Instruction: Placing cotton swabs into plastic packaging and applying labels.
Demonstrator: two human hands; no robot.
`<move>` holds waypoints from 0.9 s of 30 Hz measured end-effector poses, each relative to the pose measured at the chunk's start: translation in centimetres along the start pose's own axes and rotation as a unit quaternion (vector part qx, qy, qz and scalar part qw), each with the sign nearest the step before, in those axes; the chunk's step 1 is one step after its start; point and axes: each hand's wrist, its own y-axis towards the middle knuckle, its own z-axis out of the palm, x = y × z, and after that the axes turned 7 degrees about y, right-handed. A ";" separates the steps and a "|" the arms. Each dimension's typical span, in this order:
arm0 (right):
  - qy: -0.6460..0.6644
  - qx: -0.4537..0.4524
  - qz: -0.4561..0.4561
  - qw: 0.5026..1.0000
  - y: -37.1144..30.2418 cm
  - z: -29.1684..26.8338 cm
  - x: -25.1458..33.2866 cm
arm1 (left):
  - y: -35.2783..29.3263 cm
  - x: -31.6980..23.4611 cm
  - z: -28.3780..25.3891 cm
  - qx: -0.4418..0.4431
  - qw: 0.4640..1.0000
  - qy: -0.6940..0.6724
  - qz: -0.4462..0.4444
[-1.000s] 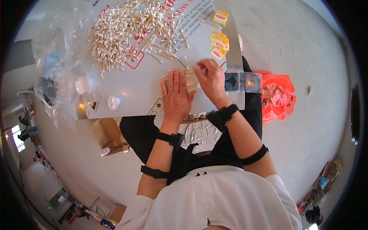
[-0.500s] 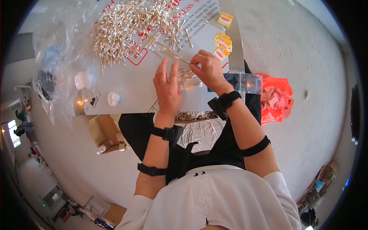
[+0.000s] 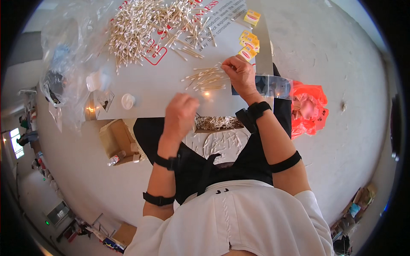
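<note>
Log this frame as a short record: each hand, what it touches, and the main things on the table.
left hand: fist closed, over the table's near edge; contents not visible
right hand: fingertips pinched at the end of the small swab bunch
swab pile: loose, far side of the table
yellow packets: near the right edge
white cap: left of the left hand
clear bag: on the table's left end

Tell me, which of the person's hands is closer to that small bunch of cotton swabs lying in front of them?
The right hand: its fingertips are at the right end of the small bunch of cotton swabs. The left hand is below the bunch, near the table's front edge, apart from it.
</note>
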 end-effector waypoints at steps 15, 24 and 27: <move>-0.020 -0.001 -0.072 0.997 -1.8 0.0 -0.3 | 2.2 3.5 3.3 -0.007 0.983 0.066 -0.173; -0.025 -0.017 -0.093 0.995 -1.6 -0.2 -0.6 | -2.1 -0.5 1.0 0.130 0.991 -0.018 -0.030; -0.043 -0.022 -0.069 0.996 -1.3 0.1 -0.4 | -1.1 -2.5 1.9 0.087 0.994 0.016 -0.062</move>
